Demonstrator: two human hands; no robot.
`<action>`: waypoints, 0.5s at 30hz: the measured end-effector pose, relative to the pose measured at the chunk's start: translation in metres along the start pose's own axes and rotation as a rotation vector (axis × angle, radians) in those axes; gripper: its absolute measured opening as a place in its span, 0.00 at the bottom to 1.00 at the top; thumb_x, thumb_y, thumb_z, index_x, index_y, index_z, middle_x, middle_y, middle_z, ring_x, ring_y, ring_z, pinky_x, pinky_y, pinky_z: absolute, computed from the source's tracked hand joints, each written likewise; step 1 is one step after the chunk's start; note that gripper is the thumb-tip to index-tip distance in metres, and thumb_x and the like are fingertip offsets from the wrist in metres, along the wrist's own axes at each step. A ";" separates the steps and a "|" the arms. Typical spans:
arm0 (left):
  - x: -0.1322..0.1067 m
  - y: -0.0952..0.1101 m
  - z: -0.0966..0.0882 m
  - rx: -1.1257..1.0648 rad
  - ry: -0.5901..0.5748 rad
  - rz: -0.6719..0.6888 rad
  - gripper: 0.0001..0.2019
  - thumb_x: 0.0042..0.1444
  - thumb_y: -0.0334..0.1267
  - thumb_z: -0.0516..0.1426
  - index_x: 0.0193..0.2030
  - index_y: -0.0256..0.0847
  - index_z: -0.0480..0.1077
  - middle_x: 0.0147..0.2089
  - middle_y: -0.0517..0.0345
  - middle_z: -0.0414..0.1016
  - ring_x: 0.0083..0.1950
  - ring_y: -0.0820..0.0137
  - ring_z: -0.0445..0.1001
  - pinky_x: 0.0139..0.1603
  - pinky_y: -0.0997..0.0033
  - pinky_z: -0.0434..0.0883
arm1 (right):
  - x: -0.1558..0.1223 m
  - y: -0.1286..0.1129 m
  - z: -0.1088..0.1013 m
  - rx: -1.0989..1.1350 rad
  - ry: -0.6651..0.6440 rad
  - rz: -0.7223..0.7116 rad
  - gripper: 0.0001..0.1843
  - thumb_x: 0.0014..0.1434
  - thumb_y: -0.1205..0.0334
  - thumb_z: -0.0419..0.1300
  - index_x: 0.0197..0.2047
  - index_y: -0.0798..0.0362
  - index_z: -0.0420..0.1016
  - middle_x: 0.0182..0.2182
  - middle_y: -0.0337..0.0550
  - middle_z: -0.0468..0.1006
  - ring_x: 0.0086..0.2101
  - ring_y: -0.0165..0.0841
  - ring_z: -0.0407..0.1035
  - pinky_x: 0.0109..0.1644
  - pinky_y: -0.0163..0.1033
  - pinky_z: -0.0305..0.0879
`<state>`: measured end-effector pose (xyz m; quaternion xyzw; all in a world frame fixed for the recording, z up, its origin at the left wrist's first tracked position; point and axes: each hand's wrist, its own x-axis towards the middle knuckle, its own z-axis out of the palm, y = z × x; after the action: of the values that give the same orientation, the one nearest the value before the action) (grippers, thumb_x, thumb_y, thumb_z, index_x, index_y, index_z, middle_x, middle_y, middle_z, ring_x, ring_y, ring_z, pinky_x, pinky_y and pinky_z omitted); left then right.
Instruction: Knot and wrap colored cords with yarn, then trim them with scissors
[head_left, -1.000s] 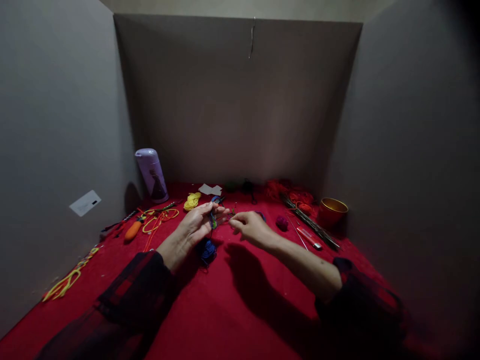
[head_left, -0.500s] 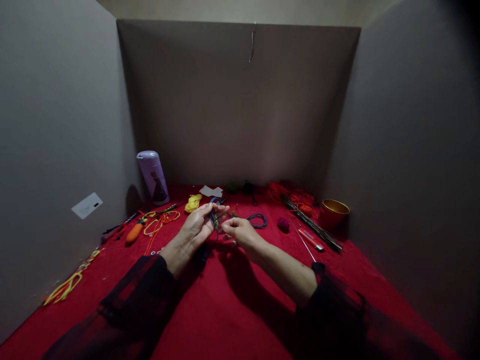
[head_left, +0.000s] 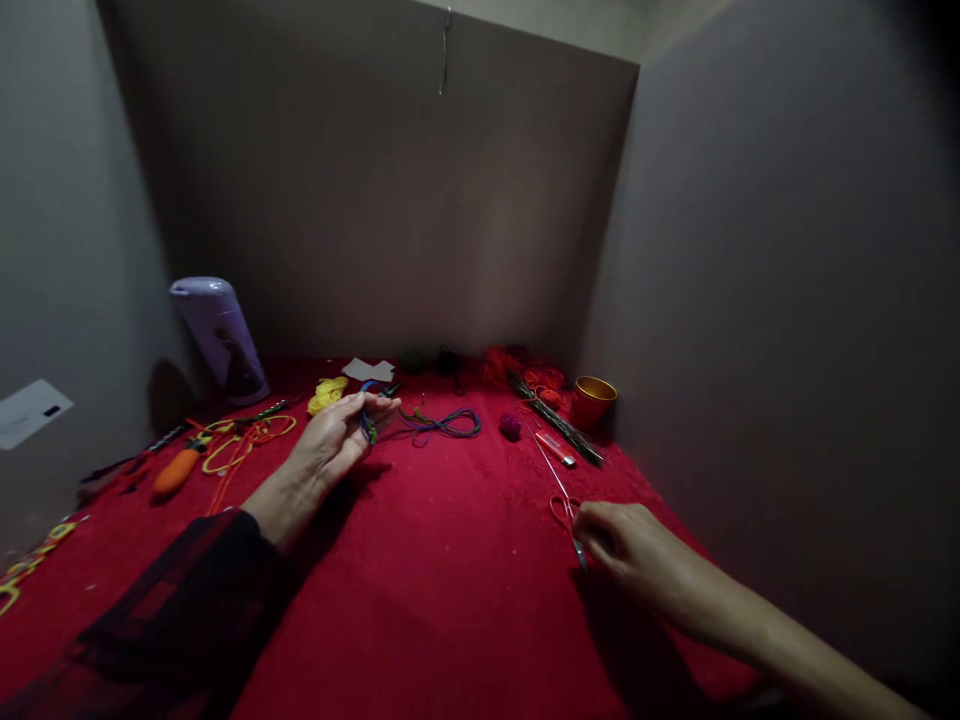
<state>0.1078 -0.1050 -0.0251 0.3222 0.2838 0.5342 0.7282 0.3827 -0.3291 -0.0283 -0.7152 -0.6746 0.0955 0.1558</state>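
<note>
My left hand (head_left: 337,437) is closed lightly on a blue and green cord (head_left: 368,425), palm partly turned up and fingertips pointing right. More of that cord, or a similar blue-purple one, lies in loops (head_left: 454,424) on the red cloth just beyond. On the right, my right hand (head_left: 637,550) has its fingers pinched at the red-handled scissors (head_left: 564,515). Their blades point toward me, low over the cloth. A thin metal rod (head_left: 551,468) runs away from the scissors' handles.
Across the red cloth (head_left: 450,600) lie yellow yarn (head_left: 327,394), an orange-handled tool (head_left: 176,472), a purple ball (head_left: 510,427), a red lighter (head_left: 556,449) and a bundle of dark sticks (head_left: 562,425). A purple bottle (head_left: 225,340) and red-gold bowl (head_left: 593,400) stand near the grey walls.
My right hand has left the cord beside my left hand and moved right and nearer, onto the scissors. The left hand keeps the cord. The view has turned right.
</note>
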 end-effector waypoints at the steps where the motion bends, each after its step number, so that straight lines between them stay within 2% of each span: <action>1: 0.000 0.000 0.000 -0.005 0.007 -0.003 0.14 0.58 0.25 0.47 0.26 0.34 0.69 0.25 0.51 0.76 0.33 0.67 0.78 0.44 0.64 0.76 | -0.004 0.003 0.002 -0.018 0.019 0.005 0.10 0.54 0.70 0.52 0.25 0.52 0.71 0.23 0.41 0.72 0.22 0.30 0.62 0.27 0.34 0.56; 4: 0.001 -0.001 -0.001 -0.020 0.013 0.000 0.14 0.58 0.24 0.47 0.26 0.34 0.70 0.25 0.50 0.76 0.33 0.66 0.78 0.43 0.63 0.76 | 0.001 0.011 0.005 -0.037 0.053 -0.079 0.11 0.56 0.73 0.50 0.32 0.51 0.72 0.29 0.44 0.73 0.27 0.32 0.64 0.32 0.36 0.59; 7: 0.001 -0.002 -0.001 -0.020 0.012 0.000 0.13 0.57 0.23 0.48 0.26 0.32 0.70 0.26 0.49 0.76 0.34 0.65 0.79 0.44 0.65 0.76 | 0.011 0.022 0.009 -0.056 -0.017 -0.224 0.14 0.57 0.75 0.48 0.36 0.50 0.71 0.33 0.44 0.72 0.31 0.33 0.65 0.35 0.37 0.60; 10: 0.000 -0.001 -0.001 -0.016 0.018 -0.011 0.11 0.56 0.23 0.50 0.25 0.32 0.70 0.26 0.49 0.76 0.33 0.65 0.79 0.44 0.64 0.76 | 0.012 0.034 0.018 -0.120 -0.062 -0.280 0.14 0.59 0.75 0.46 0.35 0.50 0.68 0.33 0.43 0.70 0.30 0.33 0.64 0.34 0.37 0.60; 15: -0.001 0.000 0.002 0.003 0.030 -0.013 0.15 0.58 0.23 0.46 0.25 0.32 0.69 0.25 0.50 0.75 0.34 0.65 0.79 0.43 0.65 0.76 | 0.007 0.041 0.023 -0.257 -0.019 -0.338 0.14 0.58 0.74 0.46 0.31 0.47 0.68 0.33 0.47 0.71 0.31 0.38 0.66 0.36 0.43 0.62</action>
<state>0.1088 -0.1063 -0.0240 0.3131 0.2976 0.5338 0.7269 0.4138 -0.3218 -0.0633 -0.6049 -0.7931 -0.0122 0.0709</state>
